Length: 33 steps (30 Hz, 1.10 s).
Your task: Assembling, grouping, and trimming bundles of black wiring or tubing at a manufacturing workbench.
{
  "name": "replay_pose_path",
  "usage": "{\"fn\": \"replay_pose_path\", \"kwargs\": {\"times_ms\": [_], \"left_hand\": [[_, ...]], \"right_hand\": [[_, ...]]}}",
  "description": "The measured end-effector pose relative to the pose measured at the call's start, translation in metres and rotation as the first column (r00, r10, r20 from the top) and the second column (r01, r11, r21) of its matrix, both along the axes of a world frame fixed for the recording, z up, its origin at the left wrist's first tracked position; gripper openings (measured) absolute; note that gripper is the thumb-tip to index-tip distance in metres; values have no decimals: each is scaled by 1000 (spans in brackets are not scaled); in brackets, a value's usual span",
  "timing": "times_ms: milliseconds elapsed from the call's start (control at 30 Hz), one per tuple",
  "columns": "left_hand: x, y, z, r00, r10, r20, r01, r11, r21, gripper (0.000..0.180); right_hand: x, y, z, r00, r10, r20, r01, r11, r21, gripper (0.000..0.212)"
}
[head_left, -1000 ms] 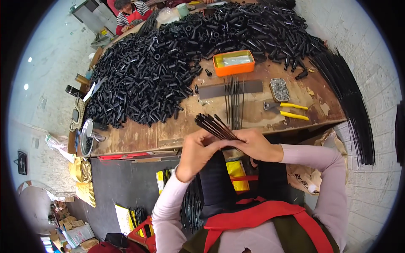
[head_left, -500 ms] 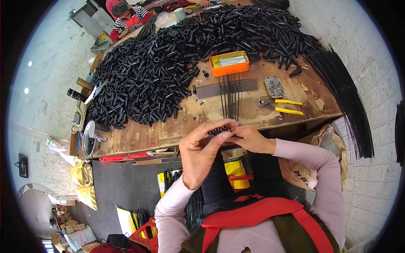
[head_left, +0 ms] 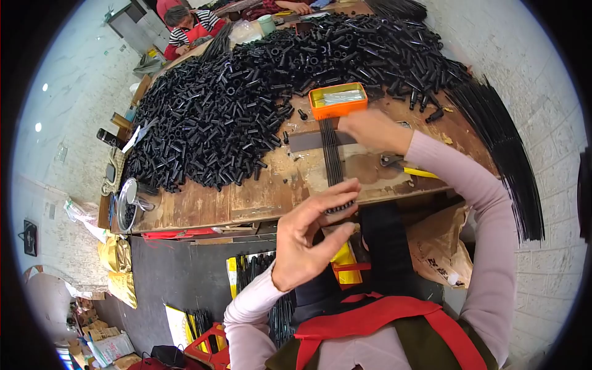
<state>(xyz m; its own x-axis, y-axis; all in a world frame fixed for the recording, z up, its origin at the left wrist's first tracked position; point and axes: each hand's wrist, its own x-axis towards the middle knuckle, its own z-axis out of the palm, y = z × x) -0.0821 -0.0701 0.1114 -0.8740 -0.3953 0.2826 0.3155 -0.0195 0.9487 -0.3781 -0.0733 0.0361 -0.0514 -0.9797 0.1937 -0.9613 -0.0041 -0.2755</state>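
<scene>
My left hand is at the table's front edge, fingers curled behind the near ends of a bundle of thin black rods. The thumb stands apart from the fingers. Dark, ridged-looking ends show in the palm, and the rods reach away across the tabletop toward an orange box. My right hand is over the table, right of the rods and just in front of that box. It is smeared by motion, so its fingers and anything in them cannot be made out. Thin silvery pieces lie in the box.
A large heap of black tubular parts covers the table's left and back. Yellow-handled pliers lie beneath my right forearm. Long black rods hang over the right edge. A flat grey strip lies under the bundle. A co-worker sits far left.
My right hand has left my left hand and moved away over the table, covering the small tin of metal bits. The left hand has lowered slightly and its thumb has lifted off; the rods lie closer together.
</scene>
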Motion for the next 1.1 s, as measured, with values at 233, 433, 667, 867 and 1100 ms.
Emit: {"fn": "replay_pose_path", "kwargs": {"times_ms": [233,433,667,867,1100], "left_hand": [[3,-5,9,990,-115,76,121,989,-79,48],[2,-4,11,996,-80,40,82,995,-51,41],[-9,-6,10,989,130,68,-133,990,52,41],[-9,-15,13,969,192,154,-200,979,43,22],[-11,-15,6,973,209,100,-223,963,150,25]], "right_hand": [[-83,-82,-11,954,-173,-244,167,985,-44,13],[-89,-77,-1,985,-174,-20,172,983,-68,14],[15,13,94,986,86,143,-25,923,-384,12],[106,115,133,978,205,-29,-194,860,-471,42],[127,133,119,975,53,-216,-145,887,-439,59]]}}
